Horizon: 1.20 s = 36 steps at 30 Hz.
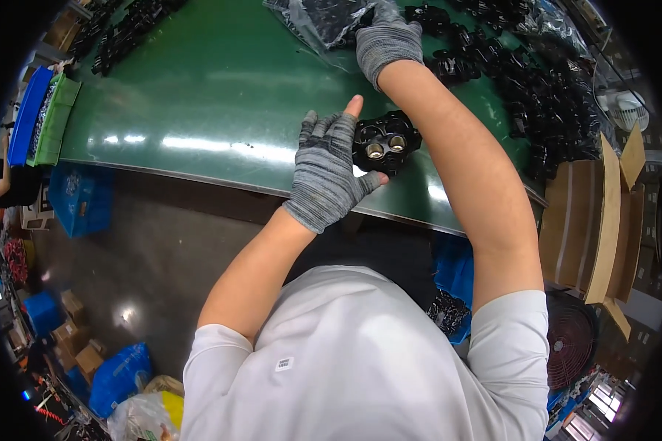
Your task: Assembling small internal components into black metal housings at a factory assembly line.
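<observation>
A black part with two round metal-lined holes [387,145] lies on the green tabletop near its front edge. Beside it, my left hand [329,158] wears a grey striped glove with bare fingertips showing. Its fingers are stretched out and the thumb is apart from them, next to the part's left side. My right hand [391,45], gloved alike, reaches to the far side of the table. It is at a clear plastic bag [312,22] with dark contents, and its fingertips are mostly hidden there, so I cannot see whether they grip anything.
Many black parts [537,95] are heaped along the table's right side, and more [129,33] lie at the far left. A green bin [57,121] of small pieces stands at the left edge. An open cardboard box [581,228] is at the right, above a round fan [566,345].
</observation>
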Available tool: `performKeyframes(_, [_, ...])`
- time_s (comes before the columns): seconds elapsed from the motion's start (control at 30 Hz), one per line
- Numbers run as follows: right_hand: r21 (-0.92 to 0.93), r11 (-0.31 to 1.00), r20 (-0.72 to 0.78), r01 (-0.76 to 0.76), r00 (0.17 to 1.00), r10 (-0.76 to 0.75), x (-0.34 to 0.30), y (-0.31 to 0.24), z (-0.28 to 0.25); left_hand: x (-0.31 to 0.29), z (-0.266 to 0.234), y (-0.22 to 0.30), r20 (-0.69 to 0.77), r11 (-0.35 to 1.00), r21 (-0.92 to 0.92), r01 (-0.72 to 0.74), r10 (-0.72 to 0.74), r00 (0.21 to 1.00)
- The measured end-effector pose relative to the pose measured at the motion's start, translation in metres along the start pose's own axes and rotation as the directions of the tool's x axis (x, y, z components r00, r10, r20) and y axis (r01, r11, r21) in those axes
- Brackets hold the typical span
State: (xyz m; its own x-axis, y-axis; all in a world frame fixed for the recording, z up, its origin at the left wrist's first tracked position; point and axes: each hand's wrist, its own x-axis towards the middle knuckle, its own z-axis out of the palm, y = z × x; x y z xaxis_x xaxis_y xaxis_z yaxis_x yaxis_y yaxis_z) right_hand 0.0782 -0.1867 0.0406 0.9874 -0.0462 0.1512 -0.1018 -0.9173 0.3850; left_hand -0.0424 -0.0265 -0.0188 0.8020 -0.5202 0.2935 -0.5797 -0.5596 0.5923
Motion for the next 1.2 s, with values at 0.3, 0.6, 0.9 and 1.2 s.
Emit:
performKeyframes(0.3, [0.345, 0.939, -0.031, -0.001, 0.999, 0.012, 0.0, 0.019, -0.015, 0.002, -0.002, -0.001, -0.031, 0.995, -0.095, -0.021, 0.018, 0.999])
performKeyframes(0.6, [0.961, 0.268, -0.077, 0.062, 0.996, 0.046, -0.111, 0.05, 0.011, 0.009, -0.038, -0.015, 0.087, 0.906, -0.417, 0.065, -0.031, 0.996])
performKeyframes(0.9, [0.912, -0.286, 0.357, -0.295, 0.913, 0.198, -0.151, 0.01, 0.011, 0.006, -0.02, -0.025, -0.09, 0.515, -0.857, 0.024, -0.196, 0.976])
performKeyframes(1.2, [0.881, -0.322, 0.394, -0.346, 0.914, 0.093, -0.17, 0.017, 0.001, 0.022, -0.041, -0.021, 0.268, 0.372, -0.836, 0.403, -0.364, 0.892])
